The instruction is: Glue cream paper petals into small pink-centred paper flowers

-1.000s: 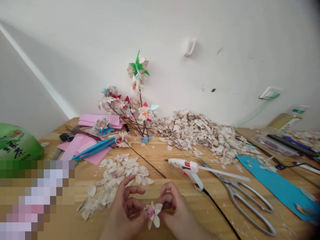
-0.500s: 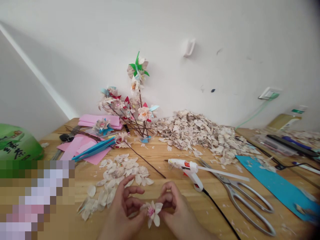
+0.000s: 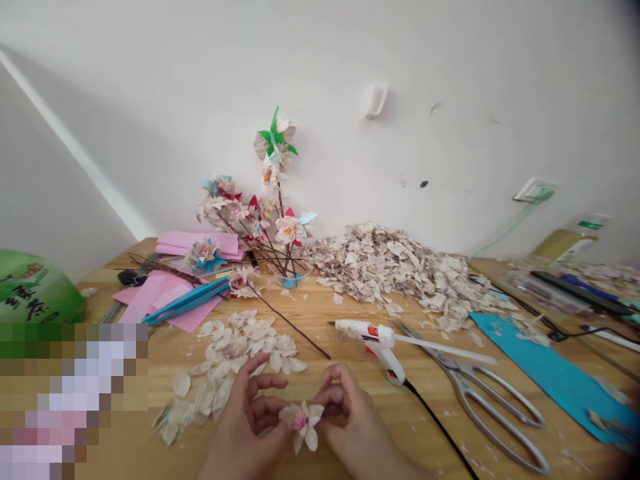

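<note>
Low at the front of the table, a small handmade flower (image 3: 311, 437) with whitish petals and a pink centre sits between my hands. My left hand (image 3: 255, 417) pinches its left side between thumb and fingers. On the opposite side, my right hand (image 3: 345, 417) grips a petal at the flower's right edge. A spread of loose pale petals (image 3: 240, 340) lies just beyond my left hand. To the right of my right hand rests a white glue gun (image 3: 373, 337) with a glue stick in its back, and beside it large metal scissors (image 3: 470, 387).
Flowers on twigs stand in a clear cup (image 3: 291, 280) against the wall. A heap of dry petals (image 3: 395, 267) spreads at the back. Pink paper (image 3: 187, 303), blue tweezers (image 3: 185, 301) and a green package (image 3: 37, 287) are left; a blue sheet (image 3: 545, 373) is right. The glue gun's black cord (image 3: 440, 427) runs forward.
Both hands keep their hold on the flower almost unmoved. The camera view has shifted very slightly; nothing else visibly differs.
</note>
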`<state>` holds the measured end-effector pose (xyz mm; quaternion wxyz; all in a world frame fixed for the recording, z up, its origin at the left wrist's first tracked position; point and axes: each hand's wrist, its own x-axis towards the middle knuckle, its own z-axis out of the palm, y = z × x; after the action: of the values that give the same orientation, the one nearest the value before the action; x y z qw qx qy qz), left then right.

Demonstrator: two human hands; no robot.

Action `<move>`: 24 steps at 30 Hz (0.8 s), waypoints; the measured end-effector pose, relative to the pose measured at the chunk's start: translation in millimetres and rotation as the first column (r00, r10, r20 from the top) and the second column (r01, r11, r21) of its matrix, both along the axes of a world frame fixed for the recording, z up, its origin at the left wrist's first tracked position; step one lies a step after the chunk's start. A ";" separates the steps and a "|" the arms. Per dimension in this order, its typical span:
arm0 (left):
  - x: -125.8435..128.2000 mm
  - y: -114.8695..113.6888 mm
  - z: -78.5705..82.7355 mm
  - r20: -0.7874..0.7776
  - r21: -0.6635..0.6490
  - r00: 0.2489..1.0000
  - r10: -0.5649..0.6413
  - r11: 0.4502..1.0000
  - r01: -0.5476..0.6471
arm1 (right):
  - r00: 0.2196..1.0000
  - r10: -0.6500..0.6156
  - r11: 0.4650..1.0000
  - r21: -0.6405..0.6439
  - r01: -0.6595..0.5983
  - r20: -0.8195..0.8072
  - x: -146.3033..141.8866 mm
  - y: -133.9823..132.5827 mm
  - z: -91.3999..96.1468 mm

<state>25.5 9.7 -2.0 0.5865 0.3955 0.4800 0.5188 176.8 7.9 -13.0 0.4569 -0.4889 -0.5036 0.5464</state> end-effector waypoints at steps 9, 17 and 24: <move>3.5 -0.5 1.7 0.094 -0.031 0.995 0.034 0.999 -0.031 | 0.949 -0.141 0.989 -0.088 0.121 -0.282 -1.6 7.2 3.7; -1.1 -0.6 1.5 0.233 0.025 0.972 -0.020 1.000 0.015 | 0.931 -0.108 0.992 -0.092 0.081 -0.348 -0.9 5.6 1.7; -12.3 15.0 7.6 0.259 -0.232 0.959 0.118 0.971 -0.056 | 0.933 -0.102 0.993 -0.099 0.072 -0.345 -0.3 6.3 2.3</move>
<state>13.3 24.7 5.6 0.6637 0.2310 0.4673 0.5365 176.5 14.2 -10.7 0.5415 -0.4250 -0.3688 0.6246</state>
